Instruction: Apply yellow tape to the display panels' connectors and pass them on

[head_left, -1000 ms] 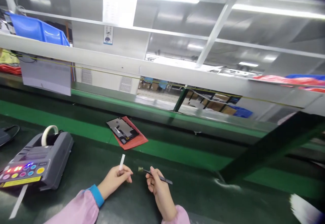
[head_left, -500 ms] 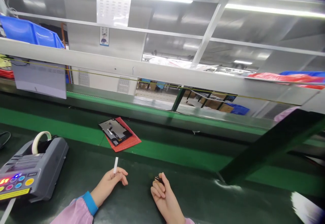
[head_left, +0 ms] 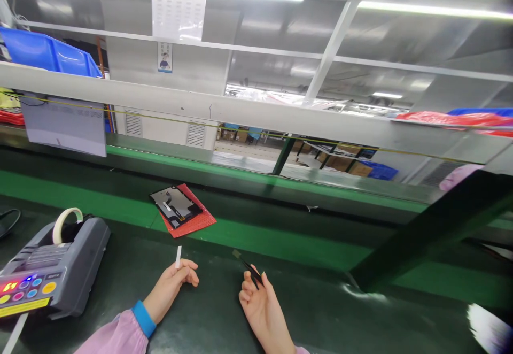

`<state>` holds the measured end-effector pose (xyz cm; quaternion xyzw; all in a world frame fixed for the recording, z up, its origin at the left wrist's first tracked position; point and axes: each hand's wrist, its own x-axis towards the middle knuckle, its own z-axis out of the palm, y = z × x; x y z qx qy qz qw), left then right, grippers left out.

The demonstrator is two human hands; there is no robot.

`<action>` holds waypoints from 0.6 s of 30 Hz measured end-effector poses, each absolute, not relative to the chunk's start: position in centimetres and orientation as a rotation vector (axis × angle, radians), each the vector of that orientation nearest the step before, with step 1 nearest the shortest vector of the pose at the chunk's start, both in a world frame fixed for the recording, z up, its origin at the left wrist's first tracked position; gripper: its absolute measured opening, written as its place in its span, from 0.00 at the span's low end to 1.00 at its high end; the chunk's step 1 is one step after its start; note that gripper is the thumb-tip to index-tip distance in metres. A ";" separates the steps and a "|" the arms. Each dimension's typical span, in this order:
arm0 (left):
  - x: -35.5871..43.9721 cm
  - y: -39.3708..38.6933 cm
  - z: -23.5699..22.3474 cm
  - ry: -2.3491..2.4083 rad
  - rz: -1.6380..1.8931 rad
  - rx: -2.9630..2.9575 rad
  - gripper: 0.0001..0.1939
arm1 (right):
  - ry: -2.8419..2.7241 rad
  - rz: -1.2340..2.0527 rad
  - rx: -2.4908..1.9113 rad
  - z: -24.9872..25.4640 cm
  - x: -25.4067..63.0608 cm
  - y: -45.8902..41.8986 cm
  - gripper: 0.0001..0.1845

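Observation:
Between the thumb and fingers of my left hand [head_left: 170, 285] a short strip of white tape [head_left: 178, 256] stands up, so this hand is closed on it. My right hand [head_left: 260, 306] is closed around dark tweezers [head_left: 252, 274], which point up and to the left. At their tips is a small, thin greenish-yellow piece [head_left: 236, 254], too small to name. Beyond my left hand, a flat display panel [head_left: 176, 206] with a grey back and black edges rests on a red bubble-wrap bag [head_left: 206, 220].
A grey tape dispenser [head_left: 80, 268] with a tape roll [head_left: 66, 225] stands at the left, a tape strip [head_left: 16, 335] hanging from its front. A dark green post [head_left: 433, 231] slants up at the right. White sheets [head_left: 489, 327] show at the right edge. A shelf [head_left: 248, 109] crosses above the bench.
The tweezers have turned in my right hand; they lay sideways, then were mostly hidden, and now point up-left. My left hand keeps its tape strip. The view has shifted slightly.

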<state>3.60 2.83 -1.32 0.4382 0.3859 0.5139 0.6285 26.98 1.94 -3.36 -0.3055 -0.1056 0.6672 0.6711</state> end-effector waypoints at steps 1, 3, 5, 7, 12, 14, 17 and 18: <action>3.6 2.8 -1.3 0.885 1.178 1.004 0.22 | -0.224 1.512 -0.689 -3.3 27.0 1.9 0.22; 3.6 2.8 -1.3 0.886 1.177 1.006 0.22 | -0.200 1.526 -0.694 -3.3 27.0 1.9 0.23; 3.7 2.8 -1.4 0.886 1.174 1.009 0.22 | -0.200 1.536 -0.706 -3.3 27.0 1.9 0.24; 3.7 2.8 -1.5 0.885 1.171 1.010 0.22 | -0.221 1.530 -0.717 -3.3 27.0 1.8 0.23; 3.6 2.9 -1.6 0.885 1.165 1.008 0.24 | -0.259 1.518 -0.737 -3.6 26.9 1.9 0.22; 3.5 2.9 -1.6 0.886 1.164 1.005 0.23 | -0.267 1.515 -0.743 -3.7 27.0 2.0 0.22; 3.5 2.9 -1.7 0.883 1.158 1.000 0.22 | -0.286 1.503 -0.754 -3.7 27.0 2.0 0.21; 3.5 2.9 -1.7 0.879 1.155 1.000 0.21 | -0.292 1.497 -0.758 -3.7 27.0 1.9 0.21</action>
